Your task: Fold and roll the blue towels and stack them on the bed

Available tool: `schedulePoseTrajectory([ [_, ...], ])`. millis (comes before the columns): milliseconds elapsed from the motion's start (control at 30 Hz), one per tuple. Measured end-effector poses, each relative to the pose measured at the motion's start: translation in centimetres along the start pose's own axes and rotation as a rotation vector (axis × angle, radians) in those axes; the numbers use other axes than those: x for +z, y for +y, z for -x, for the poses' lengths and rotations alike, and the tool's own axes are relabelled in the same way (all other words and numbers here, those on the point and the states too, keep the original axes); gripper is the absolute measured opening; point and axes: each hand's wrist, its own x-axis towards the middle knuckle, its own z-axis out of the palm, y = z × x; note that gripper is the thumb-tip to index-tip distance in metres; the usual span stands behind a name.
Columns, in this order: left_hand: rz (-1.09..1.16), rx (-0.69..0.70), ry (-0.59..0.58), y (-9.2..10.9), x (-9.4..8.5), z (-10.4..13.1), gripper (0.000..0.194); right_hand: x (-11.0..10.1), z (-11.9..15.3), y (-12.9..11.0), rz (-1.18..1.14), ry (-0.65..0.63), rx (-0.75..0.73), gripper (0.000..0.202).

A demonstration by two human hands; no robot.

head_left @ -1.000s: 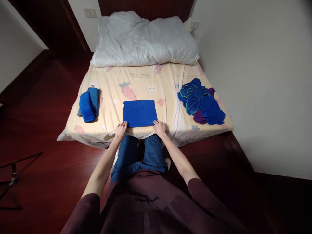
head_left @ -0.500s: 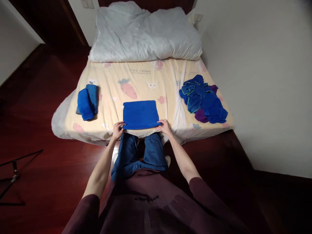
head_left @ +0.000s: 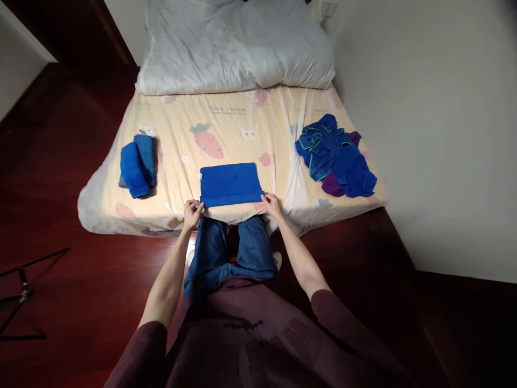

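A blue towel (head_left: 230, 180) lies flat on the bed in front of me, its near edge turned over into a narrow strip. My left hand (head_left: 193, 213) pinches the near left corner of that strip. At the near right corner, my right hand (head_left: 270, 203) grips the strip between thumb and fingers. A small white tag shows on the towel's left edge. To the left rest rolled blue towels (head_left: 134, 171), a brighter one leaning on a duller one. On the right is a crumpled heap of blue and purple cloths (head_left: 339, 159), some with green edging.
The bed (head_left: 169, 156) has a yellow sheet with carrot and rabbit prints. A bulky pale quilt (head_left: 238, 48) lies across its far end. A white wall (head_left: 436, 134) stands at the right. Black stand legs (head_left: 24, 291) are on the dark red floor at left.
The towel's near edge has been folded over away from me, making the towel shorter. Both hands have moved slightly forward with it. The view has tilted down a little.
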Motion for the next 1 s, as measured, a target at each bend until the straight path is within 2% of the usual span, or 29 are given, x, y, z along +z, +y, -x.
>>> schedulePoseTrajectory([
  [200, -0.008, -0.037, 0.006, 0.5, 0.1, 0.1, 0.028, 0.2, 0.1, -0.6, -0.044, 0.0, 0.07, 0.057],
  [467, -0.047, -0.012, 0.015, 0.6, 0.1, 0.2, 0.026, 0.8, -0.1, -0.7, -0.104, 0.028, 0.111, 0.057],
  [700, -0.099, 0.003, 0.055, 0.3, 0.5, 0.1, 0.028, 1.6, -0.3, -0.1, -0.052, 0.064, 0.135, 0.058],
  [1000, -0.128, 0.008, 0.079, 0.8, 0.8, 0.1, 0.028, 2.0, -0.3, 0.6, 0.039, 0.101, 0.127, 0.062],
])
